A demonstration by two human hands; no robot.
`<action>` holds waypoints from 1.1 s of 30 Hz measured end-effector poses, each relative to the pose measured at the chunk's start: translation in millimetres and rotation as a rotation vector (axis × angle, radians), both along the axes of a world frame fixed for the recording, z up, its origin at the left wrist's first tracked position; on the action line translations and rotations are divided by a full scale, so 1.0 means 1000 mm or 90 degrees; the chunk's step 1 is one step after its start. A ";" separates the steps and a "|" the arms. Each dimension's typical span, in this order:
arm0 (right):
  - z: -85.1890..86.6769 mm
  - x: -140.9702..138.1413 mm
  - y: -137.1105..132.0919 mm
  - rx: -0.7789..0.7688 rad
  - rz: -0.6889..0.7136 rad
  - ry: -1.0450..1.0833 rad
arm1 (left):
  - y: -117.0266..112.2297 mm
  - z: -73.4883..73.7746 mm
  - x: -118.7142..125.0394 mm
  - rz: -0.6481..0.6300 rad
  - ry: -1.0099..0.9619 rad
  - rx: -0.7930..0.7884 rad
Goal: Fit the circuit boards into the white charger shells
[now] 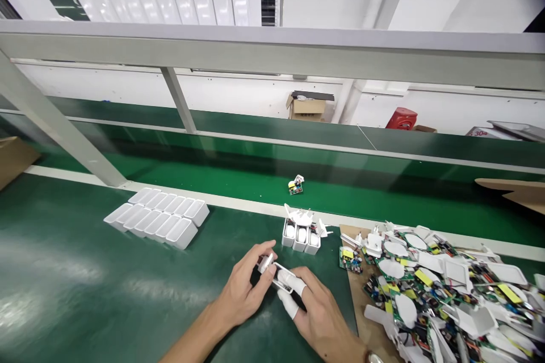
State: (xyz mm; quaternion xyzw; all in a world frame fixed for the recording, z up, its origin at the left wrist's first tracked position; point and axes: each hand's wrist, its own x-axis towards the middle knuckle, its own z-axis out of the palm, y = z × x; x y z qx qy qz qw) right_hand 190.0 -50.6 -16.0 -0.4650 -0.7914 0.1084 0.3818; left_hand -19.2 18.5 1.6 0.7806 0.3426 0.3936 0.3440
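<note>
My left hand (244, 286) pinches a small white plastic part (267, 262) between thumb and fingertips, low in the middle of the view. My right hand (313, 312), with white finger cots on two fingers, grips the other end of the same small piece with metal prongs. Just beyond the hands stand three white charger shells (300, 236) in a row with loose white bits on top. A heap of circuit boards and white covers (438, 289) lies on a brown board to the right of my right hand.
Two rows of white shells (157, 217) lie on the green bench to the left. A single circuit board (296, 185) sits on the green conveyor belt beyond. A grey frame beam (272, 51) crosses overhead, with white trays stacked above. Cardboard box and red stool stand farther back.
</note>
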 end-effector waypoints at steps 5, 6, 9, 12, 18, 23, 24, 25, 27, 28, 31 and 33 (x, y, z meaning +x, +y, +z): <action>0.002 -0.001 0.001 -0.079 0.013 0.070 | 0.003 -0.001 -0.003 -0.002 0.016 -0.018; 0.001 -0.001 0.002 -0.096 0.020 0.085 | 0.004 -0.002 -0.003 -0.004 0.010 -0.023; 0.003 -0.002 0.004 -0.164 0.036 0.226 | 0.003 -0.003 -0.005 -0.029 -0.073 -0.018; 0.007 -0.006 0.005 -0.325 0.037 0.549 | -0.006 0.001 -0.002 -0.030 -0.115 0.085; 0.017 -0.019 0.000 -0.613 0.117 0.937 | -0.022 0.009 0.015 -0.014 -0.076 0.309; 0.020 -0.021 -0.001 -0.686 0.117 0.953 | -0.021 0.009 0.018 0.009 -0.085 0.324; 0.020 -0.020 -0.001 -0.682 0.111 0.949 | -0.021 0.010 0.018 0.009 -0.084 0.327; 0.019 -0.020 -0.001 -0.676 0.104 0.948 | -0.020 0.010 0.017 0.008 -0.082 0.330; 0.017 -0.019 0.000 -0.649 0.088 0.955 | -0.021 0.011 0.015 0.005 -0.069 0.343; 0.014 -0.019 0.001 -0.611 0.071 0.941 | -0.021 0.012 0.014 0.004 -0.050 0.347; 0.006 -0.021 0.002 -0.404 -0.004 0.793 | -0.023 0.012 0.011 0.027 0.036 0.319; 0.000 -0.022 0.002 -0.276 -0.019 0.668 | -0.022 0.010 0.009 0.056 0.064 0.257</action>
